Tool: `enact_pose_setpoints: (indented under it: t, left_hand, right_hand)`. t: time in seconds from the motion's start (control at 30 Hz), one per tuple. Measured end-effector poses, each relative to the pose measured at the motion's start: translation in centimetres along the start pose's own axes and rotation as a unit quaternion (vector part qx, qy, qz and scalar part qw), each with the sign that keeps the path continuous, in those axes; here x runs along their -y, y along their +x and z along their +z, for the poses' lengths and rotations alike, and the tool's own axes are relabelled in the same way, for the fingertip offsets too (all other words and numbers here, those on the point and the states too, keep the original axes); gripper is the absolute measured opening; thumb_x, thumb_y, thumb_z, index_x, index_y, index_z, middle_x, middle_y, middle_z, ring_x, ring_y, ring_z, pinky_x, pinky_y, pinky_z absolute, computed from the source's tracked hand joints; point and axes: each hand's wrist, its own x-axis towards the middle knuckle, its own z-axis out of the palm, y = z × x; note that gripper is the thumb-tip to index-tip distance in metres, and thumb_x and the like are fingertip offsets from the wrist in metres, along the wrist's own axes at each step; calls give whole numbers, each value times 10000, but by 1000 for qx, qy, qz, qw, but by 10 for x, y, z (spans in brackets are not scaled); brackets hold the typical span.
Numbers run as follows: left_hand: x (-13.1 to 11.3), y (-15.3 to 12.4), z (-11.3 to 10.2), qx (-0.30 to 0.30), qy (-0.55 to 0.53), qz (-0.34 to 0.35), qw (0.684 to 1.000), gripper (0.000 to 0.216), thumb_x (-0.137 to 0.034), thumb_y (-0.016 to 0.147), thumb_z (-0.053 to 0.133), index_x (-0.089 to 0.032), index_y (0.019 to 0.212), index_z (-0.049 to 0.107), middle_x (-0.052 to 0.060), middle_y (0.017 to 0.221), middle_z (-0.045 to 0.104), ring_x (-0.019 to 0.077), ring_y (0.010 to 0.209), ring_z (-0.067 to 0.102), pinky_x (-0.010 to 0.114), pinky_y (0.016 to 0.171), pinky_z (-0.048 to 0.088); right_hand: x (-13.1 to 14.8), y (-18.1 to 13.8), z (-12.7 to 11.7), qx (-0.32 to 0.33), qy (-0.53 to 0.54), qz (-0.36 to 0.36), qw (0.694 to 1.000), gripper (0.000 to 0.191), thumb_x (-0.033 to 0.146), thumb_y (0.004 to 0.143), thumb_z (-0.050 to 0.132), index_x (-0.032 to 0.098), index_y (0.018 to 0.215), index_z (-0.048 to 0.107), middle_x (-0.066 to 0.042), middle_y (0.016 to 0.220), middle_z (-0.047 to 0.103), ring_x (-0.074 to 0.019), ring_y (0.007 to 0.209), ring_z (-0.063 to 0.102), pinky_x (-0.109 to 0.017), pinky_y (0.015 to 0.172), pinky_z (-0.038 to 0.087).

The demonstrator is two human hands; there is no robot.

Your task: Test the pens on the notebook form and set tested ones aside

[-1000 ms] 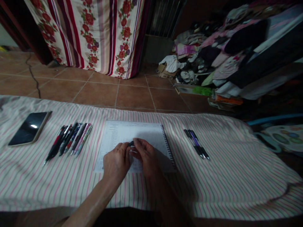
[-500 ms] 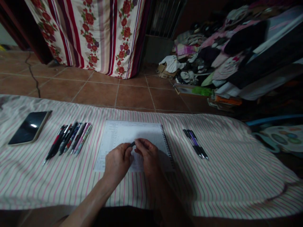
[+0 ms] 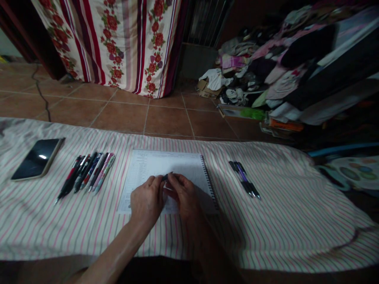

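Both my hands are closed on a short dark piece that looks like a pen (image 3: pixel 165 178), above a spiral notebook (image 3: pixel 174 159). My left hand (image 3: pixel 147 199) wraps round one end and hides most of it. With thumb and fingertips, my right hand (image 3: pixel 184 194) pinches the other end. The notebook lies open at a page with printed lines, its coil along the right side. A row of several pens (image 3: pixel 85 173) lies left of it. To its right, a few black and purple pens (image 3: pixel 244 179) lie side by side.
A phone (image 3: pixel 37 159) rests at the left on the striped cloth (image 3: pixel 284 213). Beyond the cloth's edge are floor tiles (image 3: pixel 166 118) and a floral curtain (image 3: pixel 127 47). A heap of clothes (image 3: pixel 266 67) is at the back right, with a blue-rimmed item (image 3: pixel 352 150) nearer.
My left hand has turned and shifted slightly, and its fingers have closed further. The right fingertips have moved a little, with the dark pen still between both hands.
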Motion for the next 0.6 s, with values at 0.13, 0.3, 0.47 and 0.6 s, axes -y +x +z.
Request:
enact_pose_setpoints:
  t: [0.13,0.3,0.47,0.6]
  left_hand:
    - [-2,-2,0,-29,42,34,998,286,-249,909,360,-223,1083,587,24,855,664,164,683,630,268,547,379]
    - [-1,-3,3,-54,55,57,995,274,-221,901,368,-222,1066,587,22,835,657,162,684,619,274,564,386]
    - [-3,-4,2,-48,50,64,996,270,-202,888,378,-210,1052,593,21,811,645,173,674,619,280,550,378]
    - [-5,-4,0,-13,27,31,999,279,-226,896,366,-222,1051,596,18,845,657,169,652,626,272,517,357]
  right_hand:
    - [2,-1,0,-19,-11,-15,1000,383,437,530,790,151,719,620,-4,679,590,-104,613,546,-236,551,520]
    - [3,-1,-1,-17,-18,-20,999,379,451,536,779,150,705,622,0,655,577,-102,597,530,-244,551,520]
    - [3,0,-3,-11,-29,-43,999,345,432,551,771,147,683,627,14,604,552,-102,593,528,-244,565,513]
    - [1,2,-5,-19,-29,-57,998,313,405,543,770,151,659,628,19,578,542,-104,573,524,-250,566,505]
